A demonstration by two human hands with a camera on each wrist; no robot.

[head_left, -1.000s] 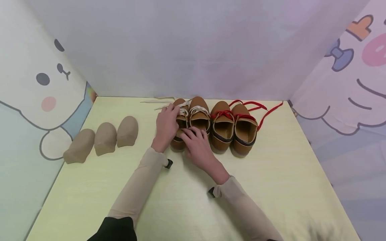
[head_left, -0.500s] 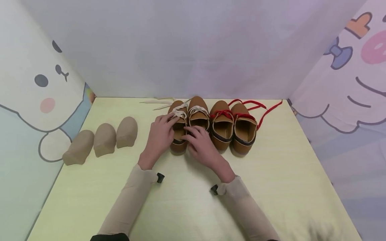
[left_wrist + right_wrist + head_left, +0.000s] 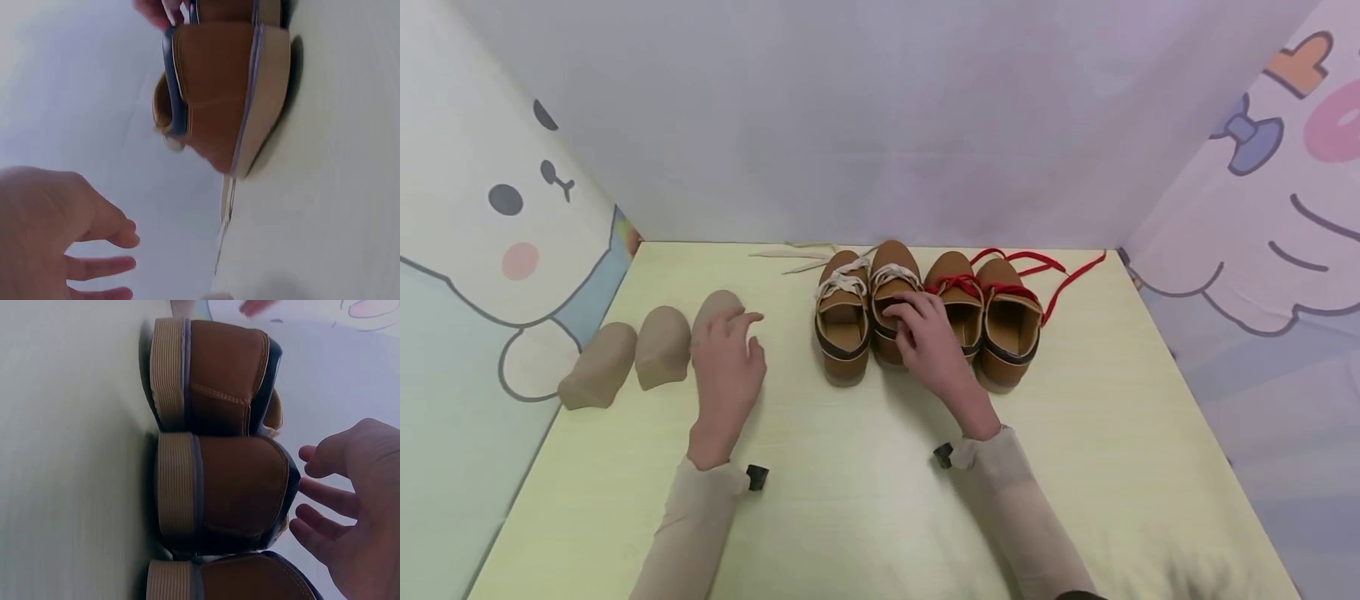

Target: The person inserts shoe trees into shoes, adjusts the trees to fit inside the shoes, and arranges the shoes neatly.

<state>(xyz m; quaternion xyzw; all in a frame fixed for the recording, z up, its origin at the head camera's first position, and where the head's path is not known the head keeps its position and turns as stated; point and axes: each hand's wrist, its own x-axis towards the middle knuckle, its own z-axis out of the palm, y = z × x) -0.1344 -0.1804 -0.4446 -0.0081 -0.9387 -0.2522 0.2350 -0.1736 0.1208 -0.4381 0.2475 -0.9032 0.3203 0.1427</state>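
Brown shoes [image 3: 1002,364], four in number, stand upright side by side at the far part of the pale table [image 3: 827,517], toes pointing away. Count from the left: the first shoe [image 3: 843,367] is uncovered; the second shoe [image 3: 892,257] is partly hidden.

Right hand [image 3: 934,346]: over the second shoe's mouth, fingers loosely bent, thumb apart, nothing visibly held. Contact with the shoe cannot be confirmed.

Left hand [image 3: 727,367]: well left of the shoes, fingers and thumb spread wide, nothing visibly held.

Three beige forms lie further left in a row. Governing relation: the rightmost form [image 3: 717,303] lies below and just beyond the left hand, which is the nearer of the two. Its long axis runs away from that hand, nearly parallel to the shoes. Finger contact is hidden. The two other forms [image 3: 662,343] lie to its left.

White laces [image 3: 842,286] fit the first two shoes, red laces [image 3: 1011,291] the others.
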